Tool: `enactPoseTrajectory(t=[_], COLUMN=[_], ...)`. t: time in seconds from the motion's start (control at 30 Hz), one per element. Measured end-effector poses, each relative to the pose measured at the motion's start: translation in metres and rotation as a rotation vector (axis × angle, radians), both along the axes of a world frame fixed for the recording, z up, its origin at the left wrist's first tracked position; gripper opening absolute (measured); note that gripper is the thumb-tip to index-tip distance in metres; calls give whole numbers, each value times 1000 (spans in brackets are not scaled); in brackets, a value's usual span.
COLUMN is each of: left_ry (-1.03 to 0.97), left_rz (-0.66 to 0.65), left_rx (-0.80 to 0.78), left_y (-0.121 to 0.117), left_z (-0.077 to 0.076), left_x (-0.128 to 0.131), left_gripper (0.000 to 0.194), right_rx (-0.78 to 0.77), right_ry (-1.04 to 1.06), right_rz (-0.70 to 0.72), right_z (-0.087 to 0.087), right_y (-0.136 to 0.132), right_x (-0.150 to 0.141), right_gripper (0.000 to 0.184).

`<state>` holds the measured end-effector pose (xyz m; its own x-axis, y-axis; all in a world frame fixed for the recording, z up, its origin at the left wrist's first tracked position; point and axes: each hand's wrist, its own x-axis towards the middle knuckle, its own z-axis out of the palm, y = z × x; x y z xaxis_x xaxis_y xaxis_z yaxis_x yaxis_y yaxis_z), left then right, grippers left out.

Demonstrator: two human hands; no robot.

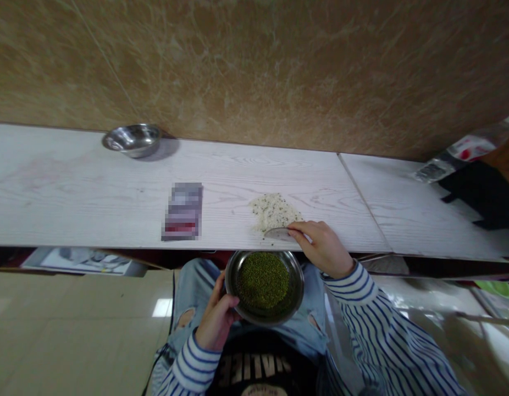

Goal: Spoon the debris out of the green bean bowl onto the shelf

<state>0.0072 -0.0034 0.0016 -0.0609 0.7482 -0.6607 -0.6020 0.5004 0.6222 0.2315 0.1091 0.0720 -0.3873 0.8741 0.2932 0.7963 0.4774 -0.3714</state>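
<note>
2 blue-striped sleeves (pixel 382 313), black lettered top (pixel 260 366), ripped jeans (pixel 192 289)

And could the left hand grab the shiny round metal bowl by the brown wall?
Probably not right now: the left hand is holding another round metal bowl of green beans, though nothing covers the wall-side bowl.

Bowl (pixel 296 286) of beans (pixel 264 279) in left fingers (pixel 228 302)

"What surface was inspected?"
"A white, wood-grained tabletop (pixel 65 198), seamed right of centre."
"What lay on it?"
"A metal bowl (pixel 133 140) stood rearmost; a blurred flat item (pixel 183 212) and a speckled grain heap (pixel 275 210) lay nearer the front; a black item (pixel 485 192), far right."
</note>
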Motion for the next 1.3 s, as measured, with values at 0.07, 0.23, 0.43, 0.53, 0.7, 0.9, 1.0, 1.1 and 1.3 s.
enactPoseTrajectory(t=[0.07,0.23,0.43,0.53,0.7,0.9,1.0,1.1,1.3], left_ry=[-3,2,23,23,28,4,-5,-9,-7], left_rz=[6,15,15,-2,-13,-37,-48,-41,-1], left_rx=[4,9,4,16,3,24,26,23,31], left_y=[-1,-1,0,0,1,2,3,2,2], left_z=[-1,0,-3,-2,1,2,2,3,4], left_x=[0,-1,-2,-2,-1,2,4,6,3], left_gripper=[70,67,67,67,68,70,69,67,64], right_rx=[-1,-23,-41,-42,-14,-14,-7,28,15], right_ry=[2,-6,-4,-11,-26,-18,-3,13,10], right_rz=[16,51,92,93,44,38,45,16,2], right_z=[0,-1,-1,1,3,4,5,6,2], right_y=[1,2,1,0,-5,-20,-25,-26,-20], right_x=[-1,-3,1,3,4,4,2,-2,-17], right_gripper=[22,22,20,20,21,22,21,21,18])
